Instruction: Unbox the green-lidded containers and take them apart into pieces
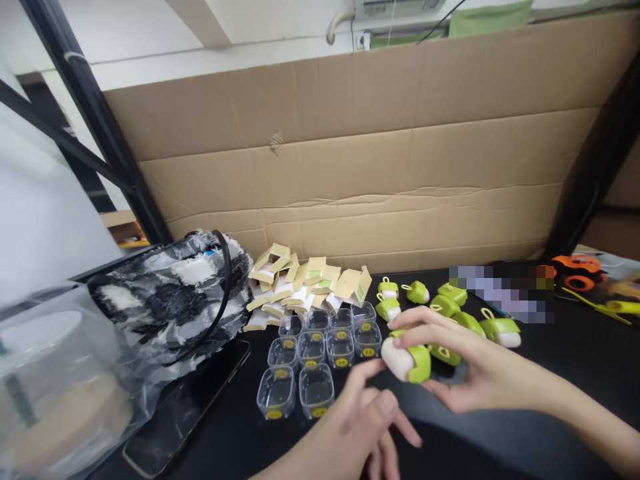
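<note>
Right of centre in the lower half of the frame, the right hand (483, 369) is gripping a green-and-white case (403, 363), its fingers closing around the green part from above and its thumb sitting low behind it. The case is tilting, its rounded white end facing the lower left. At the lower centre, the left hand (363, 413) is lying open with loosely parted, partly curling fingers, holding nothing visible; its index finger is pointing at the white end, though whether it is touching cannot be told.

Behind the right hand, more green cases (447, 307) are lying in a loose group, several showing pale loops. Left of the held case, clear plastic cups (316, 387) bearing yellow stickers are standing in rows on the black bench (445, 443). Beyond the cups, folded cardboard pieces (315, 273) are lying in a heap.

At the lower left, a dark phone (190, 407) is resting flat beside a clear plastic bag (65, 400), while a black, grey and white bag (175, 290) is sitting above it. An orange toy vehicle (577, 267) is standing at the right edge, and a large cardboard sheet (370, 160) is spanning the background.
</note>
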The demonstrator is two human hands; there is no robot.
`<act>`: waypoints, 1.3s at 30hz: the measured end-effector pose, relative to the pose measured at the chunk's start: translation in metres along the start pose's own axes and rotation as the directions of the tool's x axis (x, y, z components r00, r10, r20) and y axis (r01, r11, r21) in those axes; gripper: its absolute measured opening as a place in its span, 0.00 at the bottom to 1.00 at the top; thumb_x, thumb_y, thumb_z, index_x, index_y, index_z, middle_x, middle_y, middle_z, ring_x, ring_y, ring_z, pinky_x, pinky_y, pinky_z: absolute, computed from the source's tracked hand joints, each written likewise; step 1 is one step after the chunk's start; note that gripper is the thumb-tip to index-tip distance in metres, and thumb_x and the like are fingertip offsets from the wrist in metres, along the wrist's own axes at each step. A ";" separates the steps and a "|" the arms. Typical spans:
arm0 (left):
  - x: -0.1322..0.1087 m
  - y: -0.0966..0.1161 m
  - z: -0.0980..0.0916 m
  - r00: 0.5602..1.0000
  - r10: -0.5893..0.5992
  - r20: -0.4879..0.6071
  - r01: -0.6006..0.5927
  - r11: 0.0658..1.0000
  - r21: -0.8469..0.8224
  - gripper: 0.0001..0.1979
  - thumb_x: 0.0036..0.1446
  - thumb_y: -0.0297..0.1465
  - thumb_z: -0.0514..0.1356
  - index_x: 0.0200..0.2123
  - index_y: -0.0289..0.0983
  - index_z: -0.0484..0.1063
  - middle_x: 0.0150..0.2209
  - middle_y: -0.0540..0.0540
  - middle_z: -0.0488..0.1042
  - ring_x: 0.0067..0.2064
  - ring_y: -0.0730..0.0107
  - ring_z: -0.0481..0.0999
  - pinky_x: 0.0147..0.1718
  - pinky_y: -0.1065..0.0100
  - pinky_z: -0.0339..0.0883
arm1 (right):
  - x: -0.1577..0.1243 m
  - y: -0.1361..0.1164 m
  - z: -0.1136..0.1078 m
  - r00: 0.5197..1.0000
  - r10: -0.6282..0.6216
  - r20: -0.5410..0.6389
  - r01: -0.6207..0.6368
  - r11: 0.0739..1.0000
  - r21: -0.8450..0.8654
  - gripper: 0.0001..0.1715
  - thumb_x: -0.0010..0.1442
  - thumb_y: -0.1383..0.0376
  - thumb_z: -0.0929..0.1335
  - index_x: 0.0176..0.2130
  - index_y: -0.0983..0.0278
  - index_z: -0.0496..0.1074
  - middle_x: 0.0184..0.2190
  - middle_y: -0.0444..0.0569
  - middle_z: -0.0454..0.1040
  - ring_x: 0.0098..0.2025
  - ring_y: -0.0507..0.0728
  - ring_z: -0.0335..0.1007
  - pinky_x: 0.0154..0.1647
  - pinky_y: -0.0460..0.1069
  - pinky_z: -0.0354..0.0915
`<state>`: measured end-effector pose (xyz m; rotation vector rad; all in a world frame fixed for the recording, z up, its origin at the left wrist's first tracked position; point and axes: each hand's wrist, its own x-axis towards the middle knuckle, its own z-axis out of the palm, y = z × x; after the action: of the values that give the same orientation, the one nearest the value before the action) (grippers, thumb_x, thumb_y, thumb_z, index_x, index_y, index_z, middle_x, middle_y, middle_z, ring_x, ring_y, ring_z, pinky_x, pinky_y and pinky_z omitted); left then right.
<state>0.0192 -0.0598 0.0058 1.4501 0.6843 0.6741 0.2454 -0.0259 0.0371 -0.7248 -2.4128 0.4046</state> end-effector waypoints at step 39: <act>0.023 -0.055 -0.006 0.998 0.066 0.021 -0.056 0.948 -0.312 0.37 0.45 0.29 0.66 0.58 0.42 0.55 0.59 0.43 0.59 0.63 0.54 0.56 0.61 0.55 0.44 | 0.005 -0.036 0.037 0.996 0.012 0.088 -0.020 0.995 0.100 0.21 0.53 0.72 0.70 0.47 0.57 0.72 0.47 0.49 0.75 0.50 0.57 0.71 0.52 0.46 0.68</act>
<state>0.0299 -0.0390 -0.0495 1.1901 0.4844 0.7688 0.2050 -0.0559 0.0264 -0.6955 -2.4495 0.5708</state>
